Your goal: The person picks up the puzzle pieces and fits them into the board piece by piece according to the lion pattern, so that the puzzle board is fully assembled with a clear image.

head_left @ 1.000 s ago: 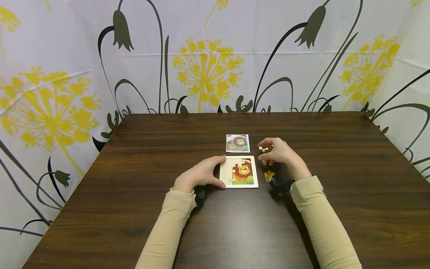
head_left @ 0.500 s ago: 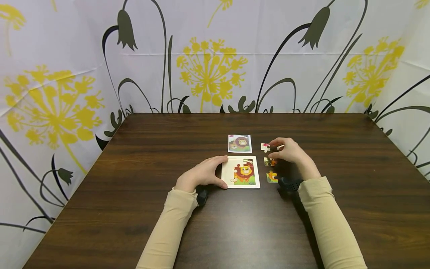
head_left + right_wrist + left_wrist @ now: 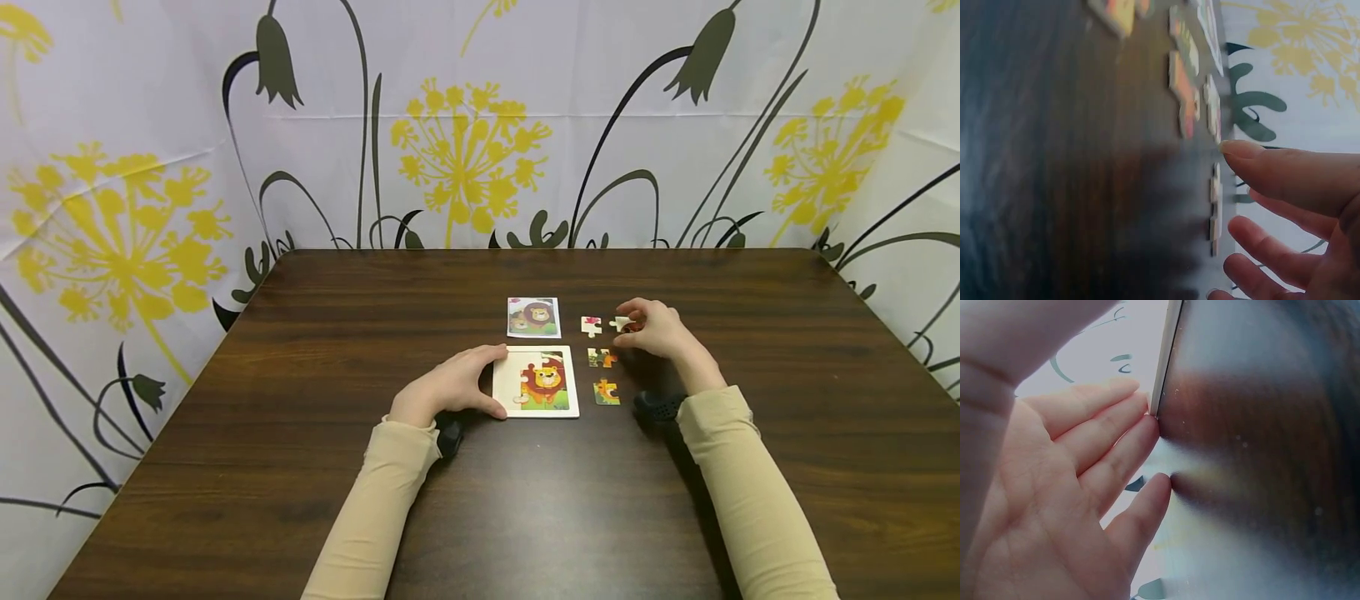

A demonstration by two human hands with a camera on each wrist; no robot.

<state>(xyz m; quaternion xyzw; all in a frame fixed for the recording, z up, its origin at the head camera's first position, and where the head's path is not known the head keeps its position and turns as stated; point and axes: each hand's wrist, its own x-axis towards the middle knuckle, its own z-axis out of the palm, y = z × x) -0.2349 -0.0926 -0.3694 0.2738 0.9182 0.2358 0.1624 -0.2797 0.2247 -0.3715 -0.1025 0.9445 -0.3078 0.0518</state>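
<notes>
My left hand (image 3: 452, 382) holds the pale puzzle board (image 3: 507, 375) by its left side, thumb at the near corner and fingers at the far one. In the left wrist view, nearly straight fingers touch the board's edge (image 3: 1165, 359). Joined pieces of a lion picture (image 3: 545, 380) fill the board's right part. Above a loose puzzle piece (image 3: 620, 323) is my right hand (image 3: 660, 333), its fingers spread and partly hiding that piece. The right wrist view shows the thumb and fingers apart, with this piece (image 3: 1215, 209) on the table beyond them.
Beside the board lie more loose pieces: a pink-flowered one (image 3: 591, 326), an orange and green one (image 3: 601, 357) and a yellow one (image 3: 606, 393). A lion picture card (image 3: 533, 317) lies behind the board. The brown table (image 3: 300, 350) ends at a flowered curtain (image 3: 480, 125).
My right hand has moved right, from above the pink-flowered piece to the piece beside it, uncovering the loose pieces on the left. The left hand stays at the board.
</notes>
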